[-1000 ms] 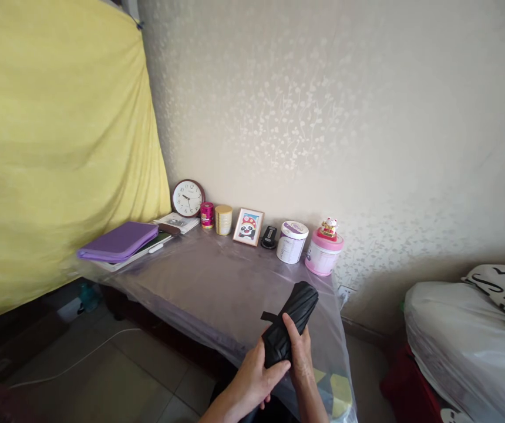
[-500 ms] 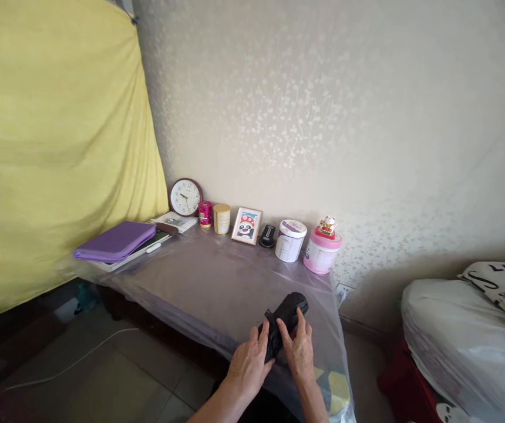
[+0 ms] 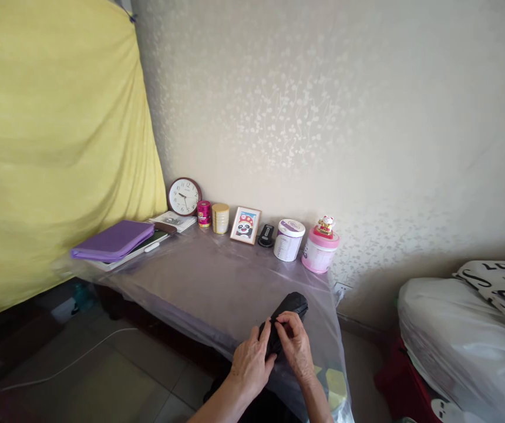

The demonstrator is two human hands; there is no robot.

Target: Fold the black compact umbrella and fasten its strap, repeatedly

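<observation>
At the front of a plastic-covered table (image 3: 217,276), the left hand (image 3: 251,359) clasps a black umbrella (image 3: 295,302) while the right hand (image 3: 297,349) pinches its middle, with a pink tub (image 3: 319,257), frame (image 3: 245,225) and clock (image 3: 184,197) beyond, by the wall (image 3: 323,117).

home room by the looks, leafy wallpaper (image 3: 296,117) at 12 o'clock, yellow cloth (image 3: 59,147) hung at 10, plastic-covered table (image 3: 217,270) with clock (image 3: 184,197), framed panda picture (image 3: 246,225), cat figurine (image 3: 325,226), plastic-wrapped bundle (image 3: 450,329) at 3
</observation>
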